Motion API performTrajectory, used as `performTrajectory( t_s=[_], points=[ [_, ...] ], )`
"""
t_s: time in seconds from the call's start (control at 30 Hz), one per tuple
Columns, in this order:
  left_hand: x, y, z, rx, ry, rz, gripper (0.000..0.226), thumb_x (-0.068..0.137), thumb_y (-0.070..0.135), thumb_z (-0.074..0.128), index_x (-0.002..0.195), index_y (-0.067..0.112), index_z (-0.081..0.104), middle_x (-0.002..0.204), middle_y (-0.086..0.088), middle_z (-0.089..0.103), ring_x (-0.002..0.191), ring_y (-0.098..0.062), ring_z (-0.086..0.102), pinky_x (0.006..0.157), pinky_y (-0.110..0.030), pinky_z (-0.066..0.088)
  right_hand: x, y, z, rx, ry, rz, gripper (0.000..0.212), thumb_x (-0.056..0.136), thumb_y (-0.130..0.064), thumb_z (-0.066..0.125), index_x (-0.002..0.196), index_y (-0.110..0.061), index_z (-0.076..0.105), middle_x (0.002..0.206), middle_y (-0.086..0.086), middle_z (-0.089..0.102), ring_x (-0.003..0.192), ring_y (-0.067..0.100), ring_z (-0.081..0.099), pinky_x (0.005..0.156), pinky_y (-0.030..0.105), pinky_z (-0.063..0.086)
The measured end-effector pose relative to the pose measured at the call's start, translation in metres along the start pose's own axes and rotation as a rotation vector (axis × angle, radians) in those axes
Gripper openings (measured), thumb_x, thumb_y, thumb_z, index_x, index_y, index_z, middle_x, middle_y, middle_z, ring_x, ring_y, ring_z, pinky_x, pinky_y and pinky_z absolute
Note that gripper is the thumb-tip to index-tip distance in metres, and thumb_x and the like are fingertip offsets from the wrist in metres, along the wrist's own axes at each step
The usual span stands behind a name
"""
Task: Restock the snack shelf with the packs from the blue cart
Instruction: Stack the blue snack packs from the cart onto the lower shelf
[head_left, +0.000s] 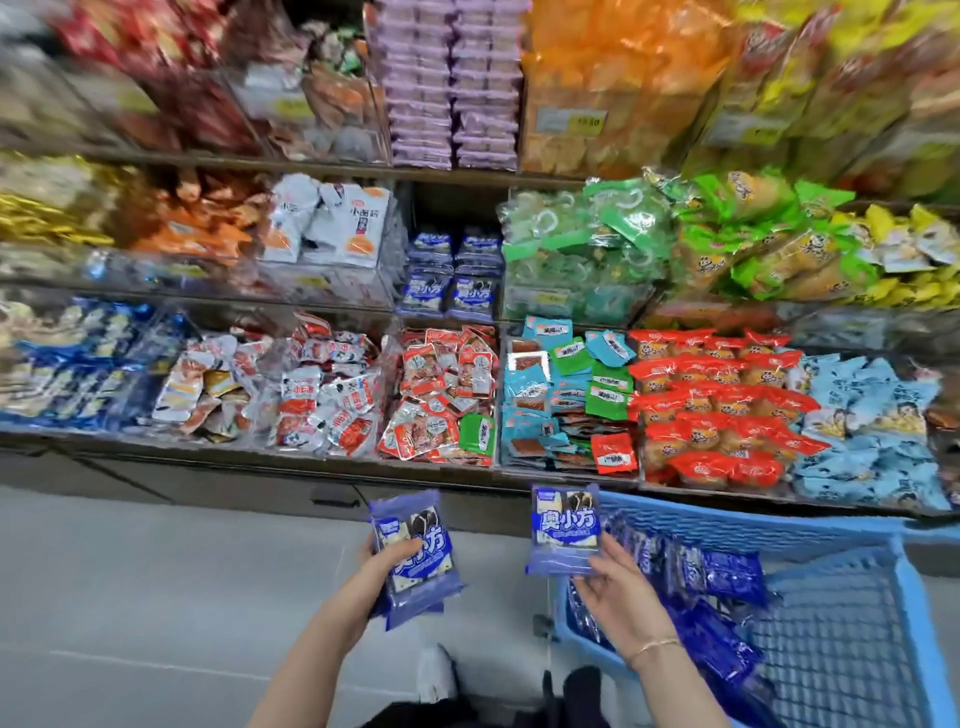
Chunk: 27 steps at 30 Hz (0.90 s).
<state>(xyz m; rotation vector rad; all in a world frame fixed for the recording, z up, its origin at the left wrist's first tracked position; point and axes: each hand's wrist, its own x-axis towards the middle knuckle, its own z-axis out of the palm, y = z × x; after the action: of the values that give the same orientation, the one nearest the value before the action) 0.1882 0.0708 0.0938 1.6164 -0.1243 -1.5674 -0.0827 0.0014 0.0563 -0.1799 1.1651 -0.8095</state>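
- The left hand (387, 564) is closed around a small stack of blue packs (415, 558): the thumb lies across the front of the top pack and the fingers wrap behind. Edges of at least one more pack show beneath the top one, but the exact count in the stack cannot be told.
- The right hand (618, 597) pinches a single blue pack (565, 530) by its lower right corner, thumb on the front and fingers behind; the pack stands upright, printed face toward the camera, above the near left corner of the blue cart (852, 525).
- A thin bracelet (655, 646) sits on the right wrist.
- More blue packs in the cart (706, 597) lie loose along its left side; they overlap and blur, so I cannot count them.
- On the snack shelf (311, 465), the middle tier holds a clear bin with two side-by-side columns of matching blue packs (451, 275), stacked only part of the way up the bin.
- Three tiers of the shelf are visible, each divided into clear bins of mixed snacks: red, orange, green, teal, pale blue and purple wrappers.
- The cart stands at the lower right, just beside the shelf's front.
- The floor (156, 597) is pale grey tile, and a white shoe (436, 675) shows between the forearms.
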Motion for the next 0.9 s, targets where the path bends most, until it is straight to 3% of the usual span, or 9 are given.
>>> performTrajectory(
  t_s=[0.13,0.2,0.27,0.43,0.6,0.73,0.8,0.83,0.9],
  points=[
    [-0.003,0.017,-0.038,-0.064,-0.025,0.042,0.049,0.077,0.012,0.066,0.123,0.005,0.053,0.115,-0.029,0.065,0.106,-0.048,0.06,0.094,-0.06,0.047,-0.006,0.017,0.039,0.043,-0.032,0.012,0.04,0.094,0.006,0.04,0.126,-0.017,0.043,0.104,0.006,0.061,0.086,0.019,0.058,0.072,0.029,0.048],
    [-0.002,0.023,-0.049,-0.088,-0.037,0.061,0.057,0.072,0.018,0.067,0.125,0.002,0.055,0.111,-0.025,0.067,0.099,-0.041,0.064,0.087,-0.048,0.054,-0.006,0.017,0.053,0.04,-0.052,0.015,0.037,0.094,0.004,0.04,0.125,-0.016,0.045,0.103,0.006,0.061,0.084,0.019,0.058,0.062,0.027,0.054],
    [0.002,0.029,-0.057,-0.106,-0.052,0.067,0.06,0.072,0.021,0.068,0.127,0.001,0.055,0.112,-0.025,0.067,0.1,-0.041,0.064,0.084,-0.046,0.055,-0.005,0.013,0.066,0.043,-0.068,0.025,0.034,0.095,0.001,0.04,0.123,-0.017,0.047,0.1,0.005,0.062,0.079,0.017,0.058,0.054,0.024,0.055],
    [0.024,0.046,-0.069,-0.197,-0.057,0.056,0.056,0.072,0.021,0.067,0.123,-0.001,0.057,0.109,-0.026,0.068,0.088,-0.037,0.069,0.068,-0.039,0.059,0.012,0.002,0.096,0.053,-0.064,0.033,0.031,0.095,-0.002,0.042,0.122,-0.017,0.049,0.099,0.005,0.064,0.085,0.021,0.056,0.073,0.031,0.045],
    [0.055,0.073,-0.075,-0.3,-0.018,0.036,0.046,0.079,0.018,0.064,0.122,0.002,0.058,0.115,-0.026,0.066,0.102,-0.041,0.063,0.087,-0.049,0.053,0.053,-0.02,0.131,0.06,-0.061,0.058,0.03,0.096,-0.004,0.044,0.121,-0.019,0.048,0.101,0.007,0.062,0.09,0.021,0.056,0.076,0.031,0.045],
    [0.083,0.111,-0.072,-0.368,-0.029,0.026,0.039,0.08,0.017,0.06,0.114,-0.002,0.063,0.117,-0.031,0.062,0.109,-0.049,0.059,0.099,-0.066,0.039,0.096,-0.046,0.166,0.085,-0.098,0.077,0.036,0.094,-0.003,0.046,0.127,-0.018,0.044,0.1,0.006,0.062,0.089,0.02,0.057,0.06,0.027,0.057],
    [0.097,0.136,-0.067,-0.356,-0.02,0.083,0.033,0.08,0.016,0.059,0.107,-0.002,0.066,0.105,-0.026,0.069,0.094,-0.042,0.068,0.088,-0.059,0.052,0.113,-0.062,0.186,0.081,-0.104,0.078,0.05,0.083,-0.003,0.065,0.128,-0.016,0.045,0.101,0.006,0.058,0.09,0.019,0.055,0.067,0.029,0.057],
    [0.104,0.147,-0.066,-0.351,-0.005,0.114,0.026,0.082,0.015,0.058,0.1,0.0,0.068,0.095,-0.022,0.072,0.082,-0.037,0.071,0.073,-0.051,0.058,0.122,-0.069,0.195,0.064,-0.1,0.072,0.057,0.079,-0.002,0.07,0.129,-0.014,0.045,0.101,0.006,0.057,0.09,0.019,0.054,0.073,0.031,0.055],
    [0.119,0.166,-0.067,-0.364,0.024,0.158,0.019,0.087,0.013,0.055,0.089,0.004,0.072,0.085,-0.018,0.074,0.07,-0.032,0.072,0.054,-0.039,0.058,0.143,-0.078,0.21,0.037,-0.087,0.06,0.054,0.09,-0.001,0.055,0.14,-0.013,0.037,0.101,0.007,0.058,0.091,0.02,0.055,0.081,0.033,0.052]
  ],
)
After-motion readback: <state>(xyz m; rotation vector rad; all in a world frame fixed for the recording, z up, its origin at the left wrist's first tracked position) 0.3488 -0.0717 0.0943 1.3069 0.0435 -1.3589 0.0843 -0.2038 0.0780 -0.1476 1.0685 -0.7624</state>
